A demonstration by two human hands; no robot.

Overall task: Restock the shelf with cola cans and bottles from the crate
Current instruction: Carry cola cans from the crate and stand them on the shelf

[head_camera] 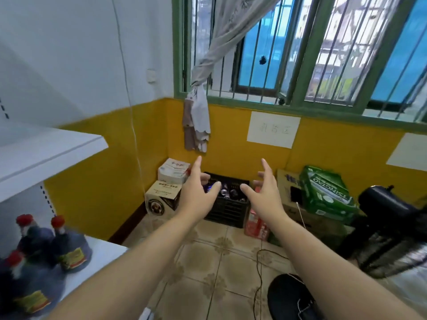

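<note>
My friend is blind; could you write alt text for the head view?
A person's left hand and right hand reach, fingers spread, toward a black plastic crate of drinks on the tiled floor by a yellow wall. A white metal shelf holding red-capped dark bottles is at left.

bright daylight from the window (300, 54); wide-angle bending at edges, bottles (46, 245) blurred.

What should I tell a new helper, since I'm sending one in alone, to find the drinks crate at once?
Go to the yellow wall under the barred window. On the floor near the left corner stands the black crate, between stacked cardboard boxes and a red carton. It alone is slatted, open-topped, with cans inside.
</note>
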